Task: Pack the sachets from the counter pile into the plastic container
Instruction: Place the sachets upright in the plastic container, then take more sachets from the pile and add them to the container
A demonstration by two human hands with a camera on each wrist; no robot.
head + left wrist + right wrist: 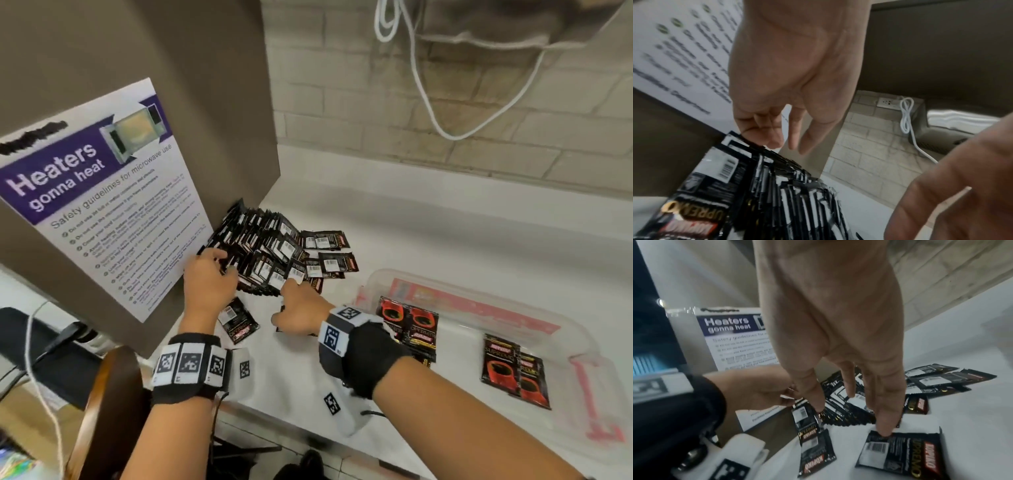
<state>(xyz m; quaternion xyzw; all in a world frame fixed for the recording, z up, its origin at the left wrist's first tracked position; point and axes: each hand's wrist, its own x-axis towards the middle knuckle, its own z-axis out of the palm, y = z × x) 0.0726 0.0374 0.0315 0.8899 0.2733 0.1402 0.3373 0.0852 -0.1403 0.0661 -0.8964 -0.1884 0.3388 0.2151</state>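
Note:
A pile of black sachets (270, 253) leans against the brown panel at the back left of the white counter (411, 233). My left hand (219, 263) is at the pile's left edge, its loosely bent fingertips (772, 142) touching the sachet tops and the thumb held apart. My right hand (291, 287) reaches the pile's front with straight fingers. One fingertip (884, 431) presses on a flat loose sachet (900, 454). Another loose sachet (238, 320) lies between my hands. The clear plastic container (479, 305) sits to the right and holds several red-and-black sachets (513, 373).
A brown panel with a microwave safety poster (102, 192) stands directly left of the pile. A white cable (428, 85) hangs on the tiled wall behind. A wooden chair back (113, 411) is below the counter edge at the left. The container has pink latches (596, 404).

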